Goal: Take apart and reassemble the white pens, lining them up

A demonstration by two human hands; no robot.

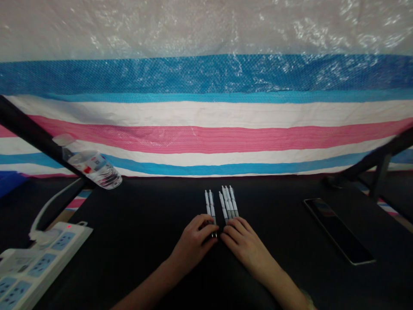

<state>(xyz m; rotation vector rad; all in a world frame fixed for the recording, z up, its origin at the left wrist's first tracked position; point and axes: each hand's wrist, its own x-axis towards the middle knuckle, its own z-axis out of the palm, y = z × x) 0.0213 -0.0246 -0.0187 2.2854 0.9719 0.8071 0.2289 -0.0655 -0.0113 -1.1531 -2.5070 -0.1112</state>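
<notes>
Two white click pens [209, 204] lie side by side on the black tabletop. My left hand [195, 237] is closed around their lower part, with the thumb and fingers on either side, and the dark tips show below the fingers. Just to the right is a second group of several white pens [229, 202], one of them set a little lower than the others. My right hand [243, 243] has its bent fingers pressed together over the lower ends of this group and hides the tips. A narrow gap separates the two hands.
A black phone [338, 230] lies on the tabletop [155, 206] at right. At left is a white power strip [48, 258] with a plugged-in cable. A clear water bottle [97, 168] leans near a dark bar [32, 129]. Striped plastic sheeting [206, 142] hangs behind.
</notes>
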